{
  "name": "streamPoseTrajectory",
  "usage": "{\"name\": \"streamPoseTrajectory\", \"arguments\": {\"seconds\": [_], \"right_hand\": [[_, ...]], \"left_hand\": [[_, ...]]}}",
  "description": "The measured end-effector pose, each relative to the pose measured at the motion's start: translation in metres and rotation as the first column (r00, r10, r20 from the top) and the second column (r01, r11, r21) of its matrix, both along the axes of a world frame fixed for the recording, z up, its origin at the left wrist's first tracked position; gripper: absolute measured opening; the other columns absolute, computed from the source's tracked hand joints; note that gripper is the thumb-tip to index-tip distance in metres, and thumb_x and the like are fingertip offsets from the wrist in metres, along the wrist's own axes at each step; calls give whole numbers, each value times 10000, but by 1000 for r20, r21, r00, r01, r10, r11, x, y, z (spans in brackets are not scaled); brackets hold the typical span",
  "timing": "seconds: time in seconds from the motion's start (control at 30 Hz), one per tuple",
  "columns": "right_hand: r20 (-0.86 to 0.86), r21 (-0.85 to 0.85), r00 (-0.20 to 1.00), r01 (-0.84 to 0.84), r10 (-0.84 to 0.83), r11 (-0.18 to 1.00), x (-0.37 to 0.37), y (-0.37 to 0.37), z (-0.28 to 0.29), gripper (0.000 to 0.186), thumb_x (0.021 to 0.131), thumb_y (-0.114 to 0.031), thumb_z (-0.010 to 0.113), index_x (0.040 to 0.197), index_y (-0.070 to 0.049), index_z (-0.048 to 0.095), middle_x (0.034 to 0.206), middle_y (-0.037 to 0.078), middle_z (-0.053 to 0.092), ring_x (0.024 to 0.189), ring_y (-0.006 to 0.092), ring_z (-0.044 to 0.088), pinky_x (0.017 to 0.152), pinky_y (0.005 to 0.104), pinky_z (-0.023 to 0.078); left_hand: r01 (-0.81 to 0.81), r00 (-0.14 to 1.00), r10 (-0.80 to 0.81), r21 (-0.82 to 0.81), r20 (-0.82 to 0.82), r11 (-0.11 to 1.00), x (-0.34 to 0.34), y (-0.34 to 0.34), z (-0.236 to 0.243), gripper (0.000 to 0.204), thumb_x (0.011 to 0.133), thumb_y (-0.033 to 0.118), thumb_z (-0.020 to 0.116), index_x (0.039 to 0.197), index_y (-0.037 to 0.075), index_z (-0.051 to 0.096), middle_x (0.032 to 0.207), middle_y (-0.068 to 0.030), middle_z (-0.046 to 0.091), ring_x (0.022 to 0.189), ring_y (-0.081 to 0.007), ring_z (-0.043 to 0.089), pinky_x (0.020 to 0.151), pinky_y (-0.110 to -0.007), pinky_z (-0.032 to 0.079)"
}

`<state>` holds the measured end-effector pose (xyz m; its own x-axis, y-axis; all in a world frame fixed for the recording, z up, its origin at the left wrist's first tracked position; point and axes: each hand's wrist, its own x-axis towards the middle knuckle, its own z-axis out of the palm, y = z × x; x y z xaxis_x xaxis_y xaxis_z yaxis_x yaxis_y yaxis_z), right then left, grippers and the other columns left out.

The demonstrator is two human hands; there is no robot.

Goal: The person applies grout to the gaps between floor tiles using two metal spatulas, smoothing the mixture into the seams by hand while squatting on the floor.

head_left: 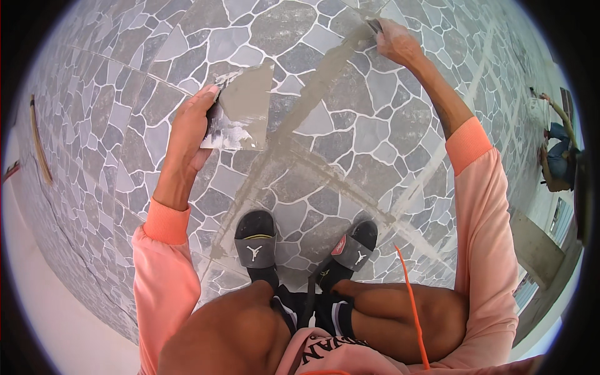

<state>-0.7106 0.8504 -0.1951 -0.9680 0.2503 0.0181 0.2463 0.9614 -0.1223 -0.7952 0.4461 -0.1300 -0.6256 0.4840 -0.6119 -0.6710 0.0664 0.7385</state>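
"So, biggest first: what lies around your fingers?"

"Grey stone-patterned floor (359,84), under both my hands. Across it, from just beside my right fingers down leftward through the space between my hands, runs a band of paste (314,92)."

"And smaller than that?"

"Just right of my left fingers sits a flat plate (240,142), much of its face covered by a load of paste (250,94). My left hand (189,122) grips that plate by its left side, fingers curled in close."

"What about the other one?"

"My right hand (399,44) is pinched narrow on a small tool (375,25), just left of the fingertips. Whether its edge touches the floor, I can't tell."

"Which step is this?"

"Working paste along the seam, I'd judge. My next stroke calls for a steady, low-angled edge on the right and a level plate on the left."
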Motion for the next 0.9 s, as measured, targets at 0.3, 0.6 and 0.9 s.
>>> {"name": "streamPoseTrajectory", "arguments": {"seconds": [0.3, 0.6, 0.9], "right_hand": [[-67, 34, 998, 17, -15, 999, -16, 31, -38, 284, 836, -179, 496, 1062, -18, 555, 983, 230, 605, 936, 404, 570, 821, 464, 448], [-229, -139, 948, -254, 219, 957, 29, -112, -27, 227, 805, -83, 552, 1026, -64, 598, 825, 114, 603, 777, 297, 573, 701, 391, 482], [-214, -457, 904, -428, 371, 780, 89, -247, -22, 242, 787, -40, 542, 1026, -40, 578, 880, 132, 614, 815, 305, 588, 717, 384, 479]], "left_hand": [[-45, 999, 46, -115, 5, 992, -6, -1, 0, 325, 952, 190, 458, 1180, -35, 516, 984, -55, 609, 817, -102, 599, 708, -248, 512], [-45, 999, 43, -77, -27, 996, -27, 5, -11, 305, 947, 174, 466, 1148, -47, 524, 991, -59, 607, 837, -110, 597, 720, -257, 507], [-89, 990, 81, -68, -120, 994, -14, -14, 5, 335, 955, 183, 444, 1184, -53, 508, 1069, -79, 583, 912, -137, 592, 777, -272, 501]]}}
